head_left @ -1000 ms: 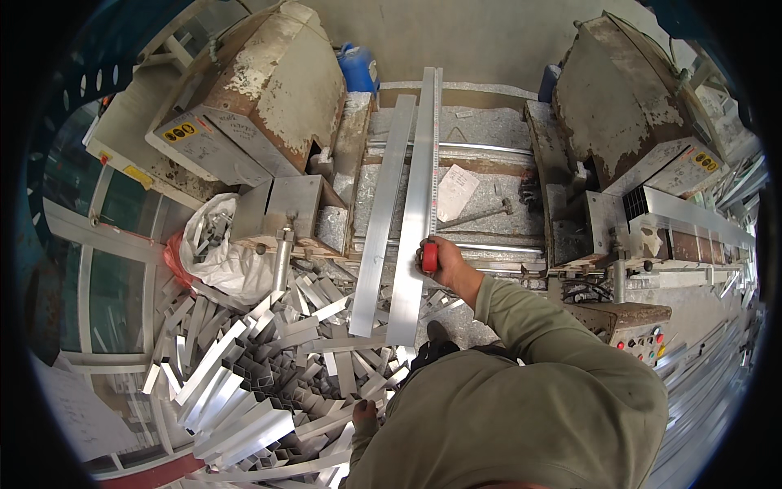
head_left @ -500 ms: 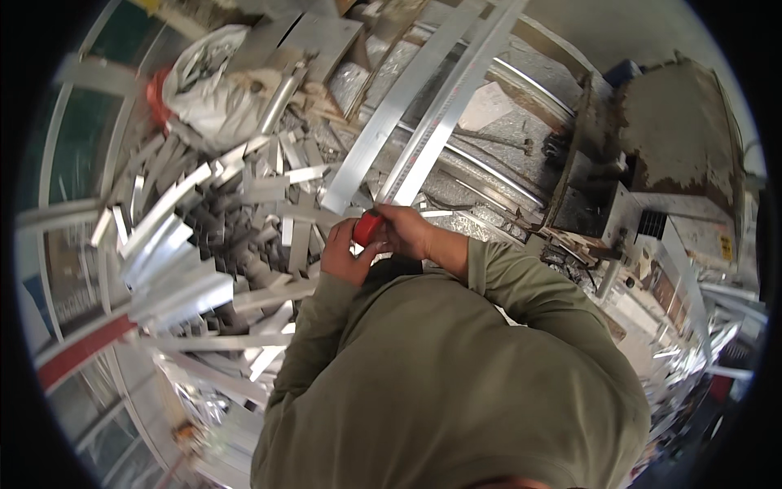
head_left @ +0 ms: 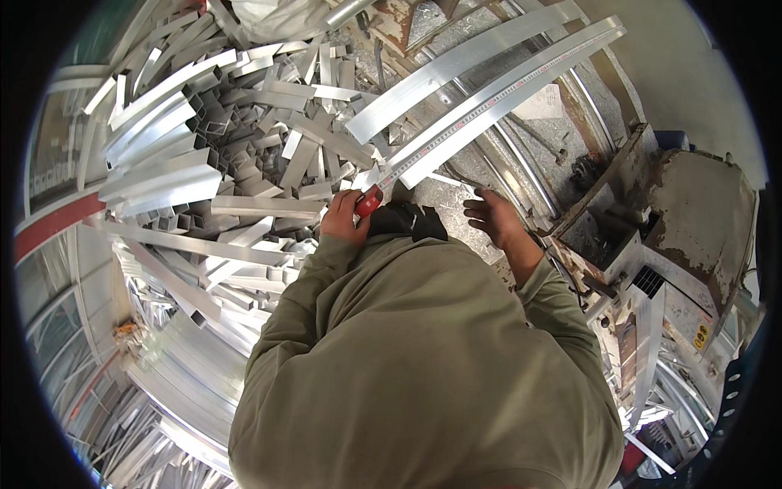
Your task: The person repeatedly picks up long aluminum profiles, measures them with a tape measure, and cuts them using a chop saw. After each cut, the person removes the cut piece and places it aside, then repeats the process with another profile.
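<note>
A red tape measure is gripped in my left hand, just off the near end of a long aluminium profile. Its pulled-out blade runs along that profile toward the far right. My right hand is apart from the tape, fingers spread, with nothing in it; it hovers beside my body over the scrap-strewn surface. A second flat aluminium profile lies roughly parallel, to the left of the measured one.
Many short aluminium offcuts are heaped on the left. To the right stands a worn machine with a rusty, peeling cover. A hammer-like tool and a pale sheet of card lie beyond the profiles. Window frames line the left edge.
My right hand has let go of the tape measure and moved off to the right, opening. My left hand keeps the tape. The view has shifted, showing more of the profiles' far ends.
</note>
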The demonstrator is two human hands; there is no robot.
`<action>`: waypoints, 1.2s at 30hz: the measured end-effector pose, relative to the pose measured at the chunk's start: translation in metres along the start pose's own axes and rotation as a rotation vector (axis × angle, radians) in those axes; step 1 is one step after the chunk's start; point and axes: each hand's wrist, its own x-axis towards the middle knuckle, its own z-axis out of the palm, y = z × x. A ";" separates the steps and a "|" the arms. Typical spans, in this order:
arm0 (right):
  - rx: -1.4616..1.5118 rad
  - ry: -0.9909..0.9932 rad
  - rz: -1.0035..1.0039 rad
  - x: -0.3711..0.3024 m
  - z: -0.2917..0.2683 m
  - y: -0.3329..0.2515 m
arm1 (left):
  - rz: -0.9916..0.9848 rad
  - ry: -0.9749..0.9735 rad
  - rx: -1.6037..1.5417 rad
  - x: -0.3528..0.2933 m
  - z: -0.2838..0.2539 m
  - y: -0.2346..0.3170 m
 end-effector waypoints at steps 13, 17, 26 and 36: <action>0.043 0.009 0.029 -0.001 -0.026 0.040 | -0.026 0.027 0.015 -0.011 0.019 -0.010; 0.050 0.024 0.026 -0.002 -0.031 0.045 | -0.004 0.056 0.039 -0.016 0.026 -0.021; 0.069 0.065 0.057 0.001 -0.047 0.061 | 0.028 0.045 0.202 -0.030 0.032 -0.034; -0.049 0.076 0.051 -0.001 -0.048 0.060 | 0.120 0.128 0.323 -0.031 0.038 -0.038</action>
